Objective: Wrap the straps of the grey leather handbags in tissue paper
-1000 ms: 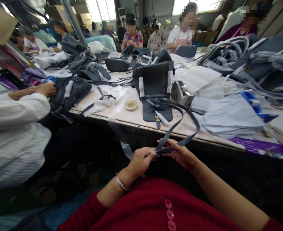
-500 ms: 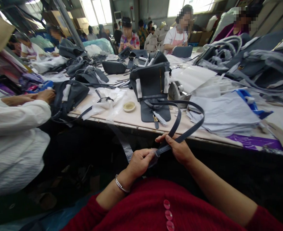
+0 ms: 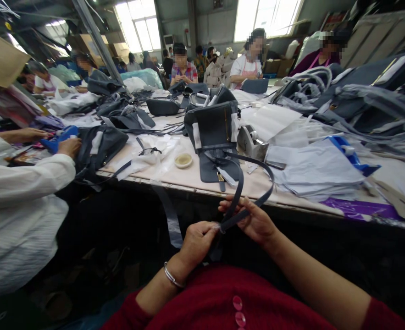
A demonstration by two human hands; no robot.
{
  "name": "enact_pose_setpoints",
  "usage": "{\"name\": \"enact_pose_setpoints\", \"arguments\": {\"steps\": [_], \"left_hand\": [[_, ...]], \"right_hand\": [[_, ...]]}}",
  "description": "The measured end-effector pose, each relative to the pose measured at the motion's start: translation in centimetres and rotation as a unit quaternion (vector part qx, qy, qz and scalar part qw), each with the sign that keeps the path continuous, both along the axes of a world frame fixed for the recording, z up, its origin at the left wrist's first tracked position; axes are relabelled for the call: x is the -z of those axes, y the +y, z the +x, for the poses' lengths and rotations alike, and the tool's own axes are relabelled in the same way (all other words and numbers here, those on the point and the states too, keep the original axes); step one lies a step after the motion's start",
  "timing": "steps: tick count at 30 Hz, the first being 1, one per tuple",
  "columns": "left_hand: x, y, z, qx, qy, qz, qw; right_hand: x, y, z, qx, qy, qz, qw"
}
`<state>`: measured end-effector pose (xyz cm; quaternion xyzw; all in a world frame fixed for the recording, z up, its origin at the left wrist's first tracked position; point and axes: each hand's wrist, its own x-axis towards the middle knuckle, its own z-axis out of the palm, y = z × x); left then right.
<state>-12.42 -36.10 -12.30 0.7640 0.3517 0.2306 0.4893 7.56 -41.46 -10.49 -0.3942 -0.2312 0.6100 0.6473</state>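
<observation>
A dark strap (image 3: 267, 194) loops out from a dark grey bag (image 3: 212, 126), which lies with its flap down at the table's front edge. My left hand (image 3: 199, 240) pinches the strap's end, where a bit of clear plastic film shows. Close beside it on the right, my right hand (image 3: 253, 221) has its fingers around the strap where two lengths of it come together. Both hands are in front of the table edge, over my lap. A gold zip and white wrapping show on the bag, and a gold buckle hangs on its flap.
A round pale dish (image 3: 183, 160) and a metal tape dispenser (image 3: 252, 143) flank the bag. White sheets (image 3: 314, 169) and a blue dispenser (image 3: 352, 156) lie right. At left, a person in white sleeves (image 3: 23, 172) works beside another bag (image 3: 101, 149). More people sit across the table.
The view has tilted up slightly. My right hand's fingers have loosened and spread somewhat along the strap, and the strap loop is narrower. The neighbour's hands have moved apart, onto a blue object.
</observation>
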Motion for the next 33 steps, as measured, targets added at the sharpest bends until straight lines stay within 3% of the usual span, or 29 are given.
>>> {"name": "enact_pose_setpoints", "arguments": {"steps": [3, 7, 10, 15, 18, 21, 23, 26, 29, 31, 33], "left_hand": [[-0.4, 0.1, 0.1, -0.009, 0.000, -0.014, 1.000], [-1.1, 0.3, 0.5, -0.016, -0.011, -0.021, 1.000], [-1.2, 0.2, 0.6, -0.007, -0.008, -0.011, 1.000], [-1.1, 0.1, 0.6, 0.002, 0.003, -0.004, 1.000], [-1.5, 0.2, 0.8, -0.007, -0.014, -0.019, 1.000], [-1.6, 0.5, 1.1, -0.008, -0.022, -0.019, 1.000], [-1.5, 0.7, 1.1, -0.012, -0.021, -0.021, 0.999], [-1.0, 1.0, 1.0, -0.026, -0.017, -0.026, 0.999], [-0.7, 1.1, 0.8, -0.045, -0.014, -0.032, 0.998], [-0.7, 1.1, 0.8, -0.059, -0.011, -0.043, 0.997], [-0.9, 1.2, 1.0, -0.076, -0.010, -0.059, 0.995]], "right_hand": [[-0.9, 1.0, 0.9, 0.090, 0.007, -0.008, 0.996], [-1.2, 0.8, -0.4, 0.057, -0.067, 0.015, 0.996], [-1.7, 0.5, -0.9, 0.050, -0.004, 0.034, 0.998], [-3.1, 2.1, 1.1, 0.109, 0.054, 0.023, 0.992], [-2.1, 2.5, 0.6, 0.102, -0.043, 0.017, 0.994], [0.5, 1.6, -2.0, 0.057, -0.190, -0.015, 0.980], [2.0, 1.1, -3.4, 0.043, -0.236, -0.038, 0.970], [2.2, 1.6, -3.2, 0.036, -0.151, -0.061, 0.986], [0.4, 3.5, -0.5, 0.017, -0.006, -0.063, 0.998], [-0.5, 4.9, 1.0, 0.018, 0.015, -0.059, 0.998], [-0.3, 5.8, 1.2, 0.030, -0.023, -0.055, 0.998]]}}
